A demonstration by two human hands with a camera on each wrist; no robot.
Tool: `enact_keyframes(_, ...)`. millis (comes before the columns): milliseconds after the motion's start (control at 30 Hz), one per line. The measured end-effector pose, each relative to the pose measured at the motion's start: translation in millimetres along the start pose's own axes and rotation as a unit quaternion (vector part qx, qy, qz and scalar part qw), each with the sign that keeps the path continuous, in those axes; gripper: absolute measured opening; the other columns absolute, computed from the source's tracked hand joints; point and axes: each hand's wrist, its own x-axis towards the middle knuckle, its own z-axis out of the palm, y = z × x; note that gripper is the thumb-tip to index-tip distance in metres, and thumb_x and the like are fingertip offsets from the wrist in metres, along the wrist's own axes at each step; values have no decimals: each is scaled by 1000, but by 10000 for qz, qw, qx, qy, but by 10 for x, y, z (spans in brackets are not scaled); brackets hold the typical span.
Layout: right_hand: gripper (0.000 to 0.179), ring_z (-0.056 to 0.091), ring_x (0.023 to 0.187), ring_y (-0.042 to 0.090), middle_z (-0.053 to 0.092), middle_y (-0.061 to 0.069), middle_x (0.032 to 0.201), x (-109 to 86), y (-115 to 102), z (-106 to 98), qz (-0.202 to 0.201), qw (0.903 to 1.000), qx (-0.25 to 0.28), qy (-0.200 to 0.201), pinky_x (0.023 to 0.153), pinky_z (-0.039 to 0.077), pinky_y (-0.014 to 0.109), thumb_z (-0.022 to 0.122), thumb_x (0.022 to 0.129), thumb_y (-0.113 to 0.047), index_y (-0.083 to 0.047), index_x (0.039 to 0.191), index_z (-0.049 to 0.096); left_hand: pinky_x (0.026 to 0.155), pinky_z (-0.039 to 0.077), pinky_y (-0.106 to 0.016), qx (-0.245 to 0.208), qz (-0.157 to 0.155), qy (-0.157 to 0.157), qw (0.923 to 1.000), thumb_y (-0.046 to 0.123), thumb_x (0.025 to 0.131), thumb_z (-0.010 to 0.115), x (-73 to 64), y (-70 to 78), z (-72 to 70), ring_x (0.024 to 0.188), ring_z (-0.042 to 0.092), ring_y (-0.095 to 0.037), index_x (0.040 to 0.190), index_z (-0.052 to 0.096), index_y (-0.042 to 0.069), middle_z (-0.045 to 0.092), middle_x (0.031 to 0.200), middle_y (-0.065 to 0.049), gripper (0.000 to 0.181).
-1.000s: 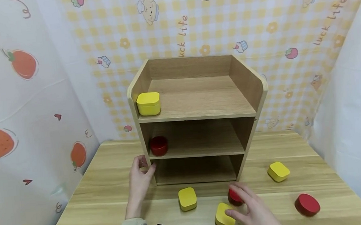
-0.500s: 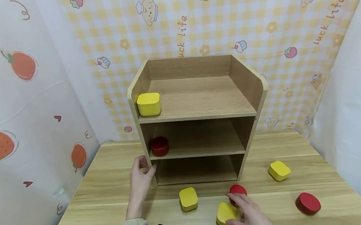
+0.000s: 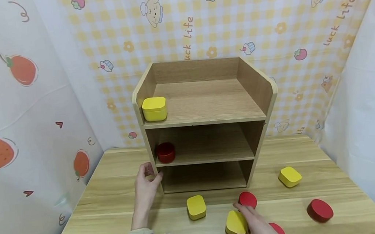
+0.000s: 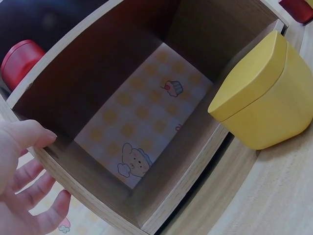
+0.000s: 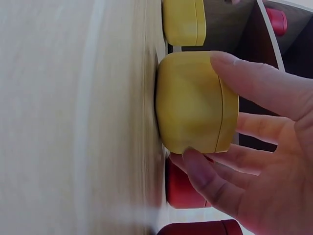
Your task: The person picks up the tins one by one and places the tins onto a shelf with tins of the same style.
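My left hand (image 3: 145, 186) grips the left side panel of a wooden three-tier shelf (image 3: 203, 104). In the left wrist view the thumb (image 4: 36, 134) lies inside the panel's edge and the other fingers outside it. A yellow rounded-square lidded box (image 3: 234, 222) stands on the table before the shelf. My right hand (image 3: 257, 226) holds this box between thumb and fingers; in the right wrist view its fingertips touch opposite sides of the box (image 5: 190, 103). One red round box (image 3: 247, 199) sits just behind it, and another red box (image 3: 277, 230) is partly hidden by the right hand.
Another yellow box (image 3: 196, 207) stands on the table (image 3: 121, 195) left of the held one. Farther right are a yellow box (image 3: 290, 176) and a red round box (image 3: 319, 210). The shelf bears a yellow box (image 3: 154, 109) on top and a red box (image 3: 165, 152) on its middle level.
My right hand has shifted left and down, and its fingers have come onto the yellow box. More of the two red boxes near that hand shows. The left hand stays on the shelf.
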Motion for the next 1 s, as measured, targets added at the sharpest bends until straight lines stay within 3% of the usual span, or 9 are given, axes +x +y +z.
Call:
enact_keyframes(233,78,52,98,29,54,11,118,58,-12,3,448,9985,236,-225,85,48,54,87,71,-23,2,133,46,73,52,-25,24,7,-19,10000,6,86,72,8,7,-3,104,52,-23,120,51,6,52,114,-9,40)
enact_keyframes(400,68,51,94,28,53,7,110,67,-13,12,518,9973,382,-358,81,48,50,86,71,-18,-3,126,48,76,52,-26,-21,-18,-152,9999,9,87,73,3,-5,-26,106,51,-22,122,50,7,52,115,-9,41)
enact_keyframes(667,61,52,93,25,50,2,105,36,-53,8,192,9994,147,-258,76,49,39,83,72,-16,-9,122,49,83,51,-31,-35,-24,-386,9992,14,88,73,12,-50,-57,110,51,-21,123,49,9,53,116,-10,43)
enact_keyframes(1000,67,54,99,16,53,0,118,-15,-282,-131,-753,9936,-547,641,85,51,35,83,71,-13,-7,129,50,82,51,-28,-101,-69,-367,9992,13,89,72,5,-34,-74,109,50,-20,122,49,9,53,116,-9,41)
